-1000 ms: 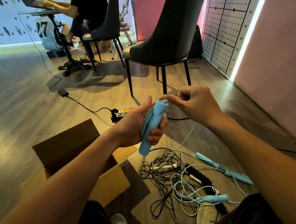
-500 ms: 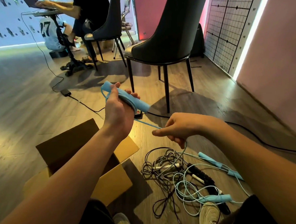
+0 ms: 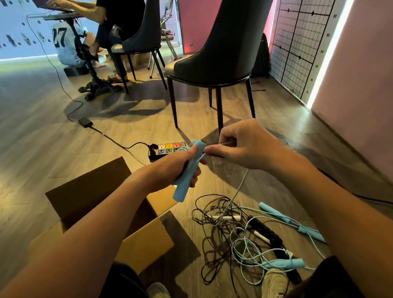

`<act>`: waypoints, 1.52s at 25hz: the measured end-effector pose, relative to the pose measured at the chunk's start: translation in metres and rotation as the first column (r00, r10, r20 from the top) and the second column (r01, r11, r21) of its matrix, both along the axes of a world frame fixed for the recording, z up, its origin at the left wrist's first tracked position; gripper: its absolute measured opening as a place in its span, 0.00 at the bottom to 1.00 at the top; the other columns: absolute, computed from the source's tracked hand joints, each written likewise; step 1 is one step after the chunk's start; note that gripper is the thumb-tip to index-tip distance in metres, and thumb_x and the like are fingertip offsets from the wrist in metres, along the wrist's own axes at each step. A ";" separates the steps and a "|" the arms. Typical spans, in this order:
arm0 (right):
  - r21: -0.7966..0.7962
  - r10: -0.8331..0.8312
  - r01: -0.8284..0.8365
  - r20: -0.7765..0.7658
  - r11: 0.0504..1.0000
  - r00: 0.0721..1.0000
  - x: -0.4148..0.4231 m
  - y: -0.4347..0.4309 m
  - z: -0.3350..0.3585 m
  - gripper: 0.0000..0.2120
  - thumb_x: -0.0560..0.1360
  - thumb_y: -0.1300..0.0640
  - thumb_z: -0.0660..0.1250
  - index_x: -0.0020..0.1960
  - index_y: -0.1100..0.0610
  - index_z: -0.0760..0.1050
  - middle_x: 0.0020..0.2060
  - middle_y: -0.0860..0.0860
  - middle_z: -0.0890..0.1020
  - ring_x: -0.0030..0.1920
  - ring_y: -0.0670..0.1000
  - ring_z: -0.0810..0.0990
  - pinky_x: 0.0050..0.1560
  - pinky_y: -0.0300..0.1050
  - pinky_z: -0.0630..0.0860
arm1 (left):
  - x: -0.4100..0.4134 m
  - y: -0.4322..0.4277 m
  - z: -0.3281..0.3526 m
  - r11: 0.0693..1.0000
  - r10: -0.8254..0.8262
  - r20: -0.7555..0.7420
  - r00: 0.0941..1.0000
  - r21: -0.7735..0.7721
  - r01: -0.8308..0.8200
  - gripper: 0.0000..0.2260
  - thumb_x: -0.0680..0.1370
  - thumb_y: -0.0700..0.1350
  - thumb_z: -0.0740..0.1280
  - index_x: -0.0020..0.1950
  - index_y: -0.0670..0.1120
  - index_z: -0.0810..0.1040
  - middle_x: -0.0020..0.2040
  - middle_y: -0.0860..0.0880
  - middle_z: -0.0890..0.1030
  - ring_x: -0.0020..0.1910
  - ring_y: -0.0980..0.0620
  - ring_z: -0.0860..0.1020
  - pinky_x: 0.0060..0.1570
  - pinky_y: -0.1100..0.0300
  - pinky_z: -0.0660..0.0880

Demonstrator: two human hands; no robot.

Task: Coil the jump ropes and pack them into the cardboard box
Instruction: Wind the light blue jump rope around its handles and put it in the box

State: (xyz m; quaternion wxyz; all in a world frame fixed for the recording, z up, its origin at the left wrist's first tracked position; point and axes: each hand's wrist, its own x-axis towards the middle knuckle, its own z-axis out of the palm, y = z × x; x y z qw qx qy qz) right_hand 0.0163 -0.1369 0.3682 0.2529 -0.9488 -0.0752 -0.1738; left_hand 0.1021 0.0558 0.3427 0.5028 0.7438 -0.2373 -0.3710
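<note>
Fingers of our left hand curl tight round a blue handle bundle with cord looped about its top. It tilts a little from upright, above the box's far flap, and we cannot tell whether one handle or two sit in the grip. Our right hand, just beside it, pinches a pale cord between thumb and forefinger. That cord drops from the pinch to the heap below.

Under us spreads the wooden floor. A dark chair stands ahead, beyond our hands. The cardboard box lies open at our lower left, partly hidden by our left forearm. To its right, near our shoe, lies the tangle of jump ropes, grey, black and pale blue cords crossing one another. A power strip with coloured sockets lies past our left hand. Among the cords we see a long blue handle, a black handle, another blue handle and a thin white handle.
</note>
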 end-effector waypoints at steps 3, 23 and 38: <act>-0.080 -0.084 0.102 0.206 0.992 0.975 0.003 -0.003 0.000 0.30 0.70 0.28 0.62 0.36 0.56 0.79 0.27 0.47 0.75 0.27 0.45 0.73 0.28 0.39 0.66 | -0.009 -0.005 0.007 0.977 -0.205 -0.199 0.958 -0.096 0.189 0.31 0.82 0.65 0.45 0.50 0.39 0.73 0.32 0.45 0.71 0.28 0.50 0.70 0.33 0.56 0.71; 0.151 0.101 -0.024 -0.526 0.988 0.844 0.008 0.016 -0.017 0.20 0.81 0.38 0.57 0.41 0.50 0.75 0.36 0.48 0.76 0.36 0.47 0.75 0.39 0.43 0.74 | 0.032 0.023 0.012 0.304 0.356 -0.574 0.737 -0.675 -0.672 0.10 0.85 0.50 0.55 0.58 0.46 0.72 0.43 0.47 0.73 0.41 0.52 0.76 0.49 0.54 0.77; -0.046 -0.111 0.124 0.223 0.991 0.968 0.003 -0.010 0.003 0.31 0.73 0.30 0.61 0.30 0.57 0.73 0.23 0.47 0.71 0.21 0.44 0.64 0.27 0.35 0.59 | -0.015 -0.007 0.021 0.959 -0.283 -0.320 0.904 -0.100 0.264 0.41 0.75 0.75 0.41 0.44 0.40 0.74 0.31 0.46 0.70 0.26 0.51 0.69 0.28 0.60 0.70</act>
